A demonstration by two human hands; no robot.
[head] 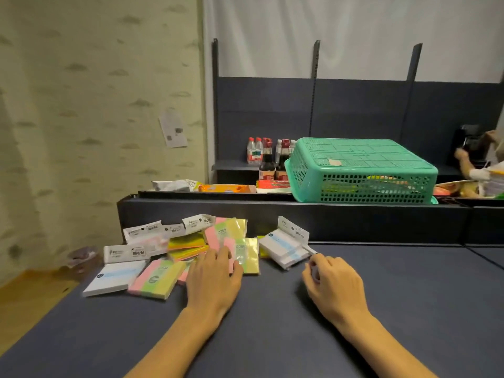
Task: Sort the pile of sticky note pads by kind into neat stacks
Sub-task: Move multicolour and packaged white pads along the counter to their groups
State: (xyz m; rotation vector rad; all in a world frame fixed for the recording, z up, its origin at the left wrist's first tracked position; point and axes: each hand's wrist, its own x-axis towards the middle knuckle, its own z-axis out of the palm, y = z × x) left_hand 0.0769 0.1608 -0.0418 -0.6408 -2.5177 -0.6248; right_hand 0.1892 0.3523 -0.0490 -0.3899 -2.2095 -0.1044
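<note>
The left hand [214, 276] lies flat, fingers relaxed, on a pink, green and yellow pad [243, 255] at the near edge of the pile of sticky note pads [174, 249]. The right hand [334, 282] rests with fingers curled just beside a white and blue pad [286, 248], though whether it pinches that pad's wrapper is unclear. Bare dark table [272, 323] spreads near and right; a raised ledge [300, 214] behind the pile carries an upturned green basket [360, 170] and bottles [268, 156].

Glossy plastic-wrapped paper pads [246, 255], matt table [272, 323], perforated plastic basket [362, 170] (green)
</note>
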